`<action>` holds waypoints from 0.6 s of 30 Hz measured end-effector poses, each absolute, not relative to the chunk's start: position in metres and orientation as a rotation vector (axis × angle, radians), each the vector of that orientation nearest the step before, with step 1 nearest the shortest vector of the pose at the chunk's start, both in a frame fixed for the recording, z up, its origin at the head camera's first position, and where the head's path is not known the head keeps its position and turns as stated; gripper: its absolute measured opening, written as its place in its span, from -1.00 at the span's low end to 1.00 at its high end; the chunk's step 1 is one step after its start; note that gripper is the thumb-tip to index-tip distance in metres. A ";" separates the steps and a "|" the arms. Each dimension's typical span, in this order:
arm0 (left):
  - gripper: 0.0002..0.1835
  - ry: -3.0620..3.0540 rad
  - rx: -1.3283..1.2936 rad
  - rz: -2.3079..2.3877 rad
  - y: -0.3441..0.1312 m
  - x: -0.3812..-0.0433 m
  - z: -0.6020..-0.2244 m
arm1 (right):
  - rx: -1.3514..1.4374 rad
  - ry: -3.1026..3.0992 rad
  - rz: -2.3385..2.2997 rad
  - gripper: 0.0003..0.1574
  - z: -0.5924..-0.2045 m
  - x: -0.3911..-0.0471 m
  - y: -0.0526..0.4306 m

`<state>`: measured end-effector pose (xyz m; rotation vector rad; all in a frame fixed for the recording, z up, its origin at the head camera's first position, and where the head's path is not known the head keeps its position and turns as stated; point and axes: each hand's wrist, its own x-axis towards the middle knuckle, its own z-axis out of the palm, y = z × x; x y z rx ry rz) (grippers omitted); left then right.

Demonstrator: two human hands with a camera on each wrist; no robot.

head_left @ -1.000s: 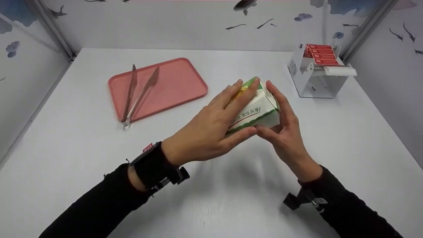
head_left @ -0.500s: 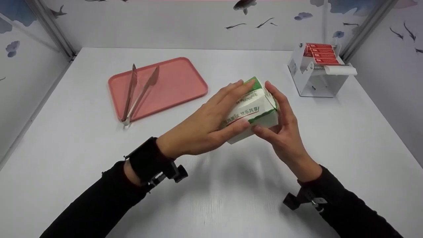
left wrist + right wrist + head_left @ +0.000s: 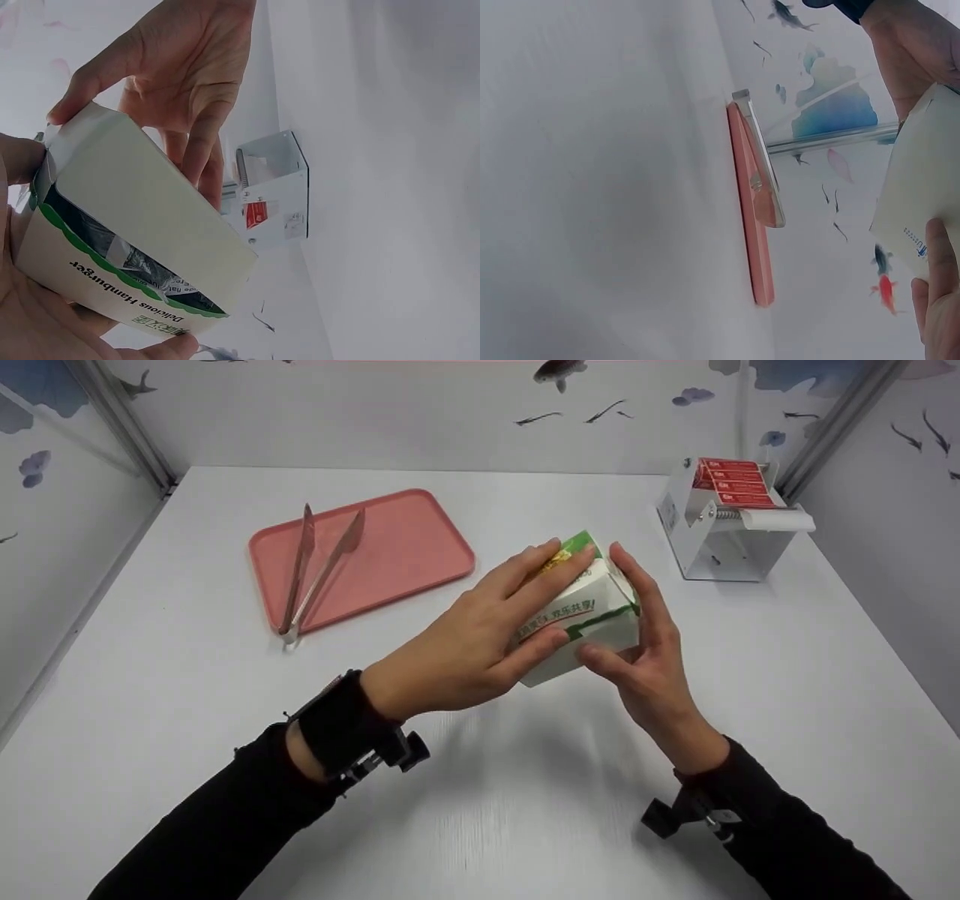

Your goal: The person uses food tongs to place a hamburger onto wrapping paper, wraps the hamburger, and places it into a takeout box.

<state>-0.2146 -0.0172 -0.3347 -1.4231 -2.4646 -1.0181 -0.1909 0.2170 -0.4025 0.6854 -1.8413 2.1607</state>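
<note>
In the head view a white and green paper hamburger box is held tilted above the table by both hands. My left hand grips it from the left, fingers over the top and thumb along the front. My right hand holds the right end between thumb and fingers. The left wrist view shows the box with a gap along its green scalloped edge, and dark, printed wrapping inside. There the right hand is at the upper end. The right wrist view catches only part of the box.
A pink tray lies at the back left with metal tongs resting across it. At the back right stands a label dispenser with a roll of red stickers. Patterned walls enclose the white table.
The left thumb has shifted up and left along the box's front, and more of the white lower part shows beneath the green edge. The right hand keeps its hold; tray and dispenser are unmoved.
</note>
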 end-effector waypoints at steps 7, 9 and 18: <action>-0.31 -2.445 -1.422 -1.173 -0.017 -0.216 -0.340 | 0.691 -1.818 2.174 0.10 -0.401 -0.191 0.218; -0.31 -2.442 -1.379 -1.319 -0.019 -0.217 -0.340 | 0.678 -1.810 2.176 0.10 -0.400 -0.191 0.218; -0.29 -2.445 -0.912 -2.230 -0.019 -0.220 -0.345 | 0.646 -1.726 2.183 0.07 -0.396 -0.191 0.220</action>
